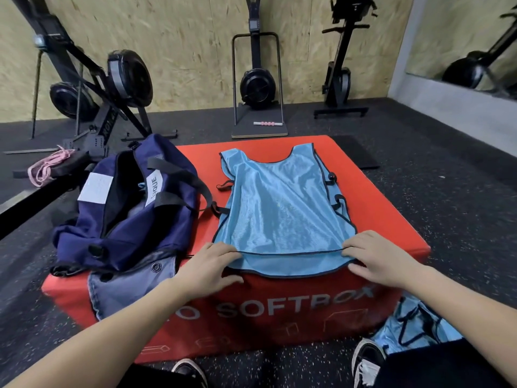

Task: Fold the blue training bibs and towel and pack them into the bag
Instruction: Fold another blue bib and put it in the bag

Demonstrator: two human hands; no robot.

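A light blue mesh training bib point(282, 208) lies spread flat on the red soft box point(391, 219), neck hole away from me. My left hand point(212, 266) pinches the bib's near left hem corner. My right hand point(377, 257) pinches the near right hem corner. The top layer's hem is stretched taut between both hands. A navy duffel bag point(134, 208) lies unzipped on the box's left side. A grey-blue towel point(126, 287) hangs over the box's front left edge. More blue bibs point(414, 323) lie on the floor at the right.
Black rowing and ski machines stand along the wooden wall behind. A pink rope point(47, 166) lies at the far left. A black mat point(355, 152) lies behind the box. My shoes point(366, 362) rest on the speckled rubber floor below.
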